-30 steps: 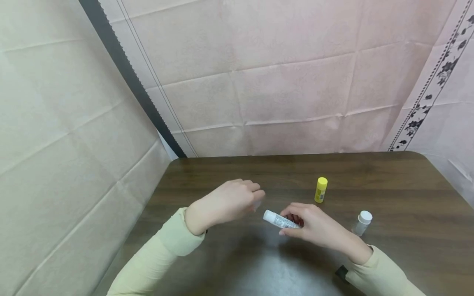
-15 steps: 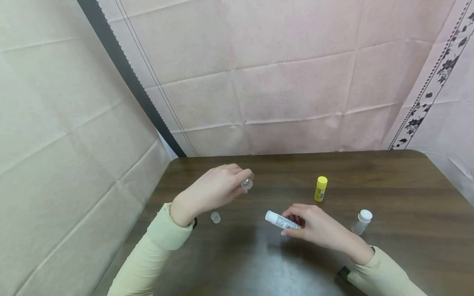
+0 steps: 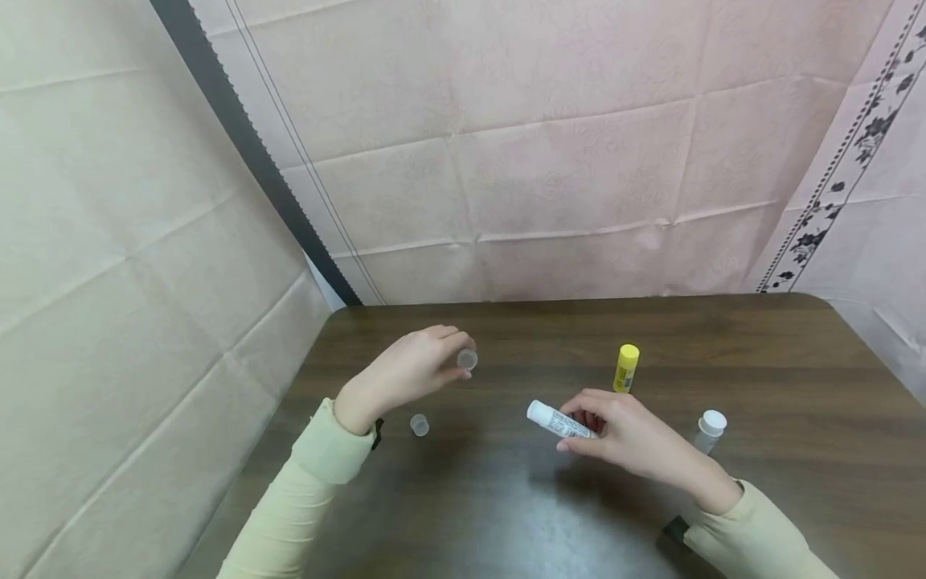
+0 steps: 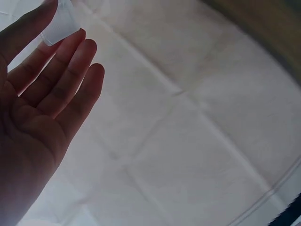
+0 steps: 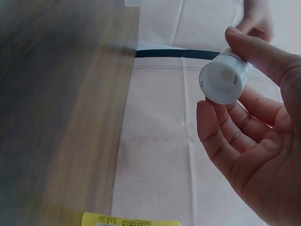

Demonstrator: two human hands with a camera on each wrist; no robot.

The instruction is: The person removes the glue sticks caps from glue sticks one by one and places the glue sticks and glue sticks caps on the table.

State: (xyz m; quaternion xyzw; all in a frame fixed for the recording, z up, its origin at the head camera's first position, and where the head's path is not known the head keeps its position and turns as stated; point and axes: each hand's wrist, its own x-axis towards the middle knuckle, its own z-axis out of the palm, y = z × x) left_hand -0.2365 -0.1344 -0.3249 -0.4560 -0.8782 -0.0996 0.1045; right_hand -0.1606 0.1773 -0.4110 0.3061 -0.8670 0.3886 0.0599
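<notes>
My left hand (image 3: 405, 370) pinches a small translucent plastic cap (image 3: 467, 359) between thumb and fingers, above the left part of the table. In the left wrist view that cap (image 4: 62, 23) sits at the top corner, partly behind the thumb. Below the hand, a similar small translucent cap (image 3: 419, 425) lies on the wood. The right hand (image 3: 629, 430) grips a white glue stick (image 3: 553, 420) with printed text, tilted and held over the table, its white top pointing left. The right wrist view shows the round hollow base of this glue stick (image 5: 223, 82) between thumb and fingers.
A yellow glue stick (image 3: 625, 368) stands upright beyond the right hand. To the right, a clear bottle with a white lid (image 3: 711, 430) is partly hidden by the right wrist. The dark wooden table (image 3: 550, 330) ends at a cloth-covered wall (image 3: 564, 185).
My left hand has moved left and away from the glue stick, bringing the held cap and the one on the table into view. The right hand has shifted slightly right and up.
</notes>
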